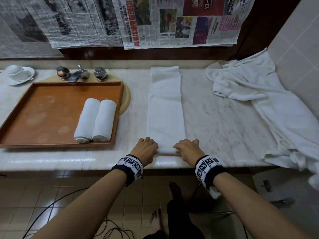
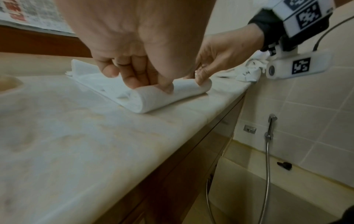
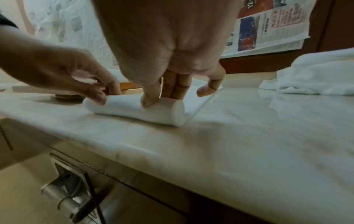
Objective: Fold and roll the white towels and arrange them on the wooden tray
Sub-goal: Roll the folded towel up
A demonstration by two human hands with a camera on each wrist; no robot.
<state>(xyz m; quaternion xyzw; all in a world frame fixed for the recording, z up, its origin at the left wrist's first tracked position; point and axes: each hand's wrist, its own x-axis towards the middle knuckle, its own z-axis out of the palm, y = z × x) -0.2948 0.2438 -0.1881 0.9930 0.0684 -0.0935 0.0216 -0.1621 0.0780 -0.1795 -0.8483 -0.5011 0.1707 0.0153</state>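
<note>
Both hands work the near end of the folded white towel (image 1: 166,107) on the marble tabletop (image 1: 224,118). The left hand (image 1: 146,149) and right hand (image 1: 187,150) each have a curled grip on the small started roll. Two rolled towels (image 1: 95,120) lie side by side, touching, in the wooden tray (image 1: 43,114).

On the marble counter (image 1: 224,118) you have a white cup, upside down on its saucer (image 1: 18,74), at the far left corner. A chrome tap with two faceted knobs (image 1: 81,74) stands at the counter's far edge, behind a round beige basin (image 1: 126,99). Newspaper sheets (image 1: 155,21) hang on the wall behind the counter. Below the counter you see a tiled floor (image 1: 51,195) with black cables (image 1: 57,204), and a spray hose (image 2: 269,136) on the tiled wall.
</note>
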